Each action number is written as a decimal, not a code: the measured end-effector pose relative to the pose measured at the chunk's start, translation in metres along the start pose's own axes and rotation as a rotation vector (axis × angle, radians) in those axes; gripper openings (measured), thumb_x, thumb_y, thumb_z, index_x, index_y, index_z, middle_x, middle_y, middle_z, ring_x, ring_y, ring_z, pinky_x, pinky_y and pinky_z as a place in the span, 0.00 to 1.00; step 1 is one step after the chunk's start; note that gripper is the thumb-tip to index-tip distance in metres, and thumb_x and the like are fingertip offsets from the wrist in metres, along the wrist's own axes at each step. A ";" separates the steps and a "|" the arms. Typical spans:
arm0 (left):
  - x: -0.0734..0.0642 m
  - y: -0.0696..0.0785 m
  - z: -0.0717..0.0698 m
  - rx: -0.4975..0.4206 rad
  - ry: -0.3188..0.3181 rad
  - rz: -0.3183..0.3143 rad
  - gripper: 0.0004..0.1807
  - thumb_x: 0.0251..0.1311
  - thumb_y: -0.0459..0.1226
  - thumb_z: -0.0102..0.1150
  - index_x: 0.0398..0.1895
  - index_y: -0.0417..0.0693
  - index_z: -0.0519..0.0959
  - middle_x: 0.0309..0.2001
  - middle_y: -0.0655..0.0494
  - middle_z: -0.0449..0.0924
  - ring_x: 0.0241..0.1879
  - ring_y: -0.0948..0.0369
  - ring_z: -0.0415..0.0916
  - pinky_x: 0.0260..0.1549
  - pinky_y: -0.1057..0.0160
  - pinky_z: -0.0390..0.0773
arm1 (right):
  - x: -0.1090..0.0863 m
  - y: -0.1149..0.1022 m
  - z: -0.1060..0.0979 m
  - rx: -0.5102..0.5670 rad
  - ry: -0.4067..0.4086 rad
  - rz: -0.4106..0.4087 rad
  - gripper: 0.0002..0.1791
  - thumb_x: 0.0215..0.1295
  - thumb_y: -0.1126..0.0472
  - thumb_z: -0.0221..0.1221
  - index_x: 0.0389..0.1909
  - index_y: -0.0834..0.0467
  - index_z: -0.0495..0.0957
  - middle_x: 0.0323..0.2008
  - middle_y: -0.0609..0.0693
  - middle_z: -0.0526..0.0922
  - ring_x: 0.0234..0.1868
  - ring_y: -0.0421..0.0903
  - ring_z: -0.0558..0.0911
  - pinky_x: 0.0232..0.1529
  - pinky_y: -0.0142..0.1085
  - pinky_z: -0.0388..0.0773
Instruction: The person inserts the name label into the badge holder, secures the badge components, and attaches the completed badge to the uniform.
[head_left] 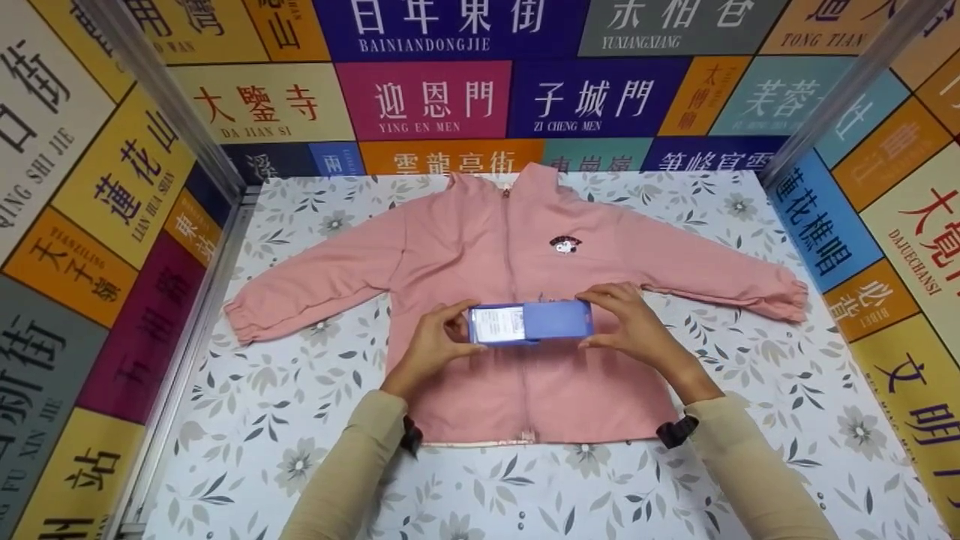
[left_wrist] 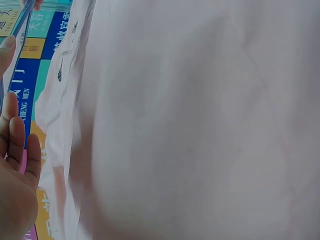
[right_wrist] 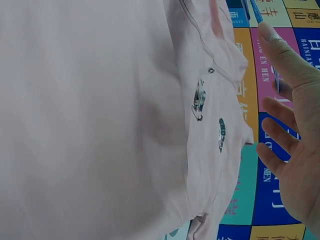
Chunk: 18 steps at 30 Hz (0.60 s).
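A slim blue-violet case (head_left: 559, 321) with a pale printed panel (head_left: 499, 325) on its left half is held level between both hands, over a pink jacket (head_left: 461, 270). My left hand (head_left: 431, 341) pinches its left end between thumb and fingers. At the right end, my right hand (head_left: 634, 330) pinches it the same way. Each wrist view shows only a thin edge of the case, by the left hand (left_wrist: 17, 175) and the right hand (right_wrist: 300, 120). The jacket lies front up with its sleeves spread, a zipper (head_left: 511, 255) down its middle and a small cartoon patch (head_left: 565, 244) on the chest.
The jacket lies on a white table (head_left: 285, 420) printed with grey flowers and leaves. Panels of coloured blocks with Chinese lettering stand at the back (head_left: 435, 97), left (head_left: 45, 322) and right (head_left: 900, 247). Metal posts (head_left: 176, 90) mark the corners.
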<state>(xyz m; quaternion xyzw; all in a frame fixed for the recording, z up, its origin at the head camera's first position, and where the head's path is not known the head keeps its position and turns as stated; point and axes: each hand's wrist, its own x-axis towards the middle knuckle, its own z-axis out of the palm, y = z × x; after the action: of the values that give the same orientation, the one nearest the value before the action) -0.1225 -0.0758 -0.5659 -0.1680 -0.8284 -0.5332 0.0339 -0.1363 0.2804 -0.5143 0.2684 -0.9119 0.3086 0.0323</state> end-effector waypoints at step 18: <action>0.000 -0.002 0.001 -0.016 0.015 0.013 0.40 0.34 0.37 0.83 0.59 0.45 0.80 0.28 0.51 0.78 0.32 0.64 0.69 0.31 0.73 0.73 | -0.002 0.003 0.001 0.004 -0.049 0.056 0.45 0.38 0.50 0.79 0.63 0.54 0.76 0.62 0.59 0.76 0.65 0.57 0.69 0.70 0.62 0.58</action>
<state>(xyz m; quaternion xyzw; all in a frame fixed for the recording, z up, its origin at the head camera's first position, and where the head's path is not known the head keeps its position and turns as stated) -0.1233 -0.0754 -0.5679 -0.1696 -0.8227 -0.5409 0.0422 -0.1358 0.2828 -0.5170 0.2504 -0.9189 0.3047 0.0005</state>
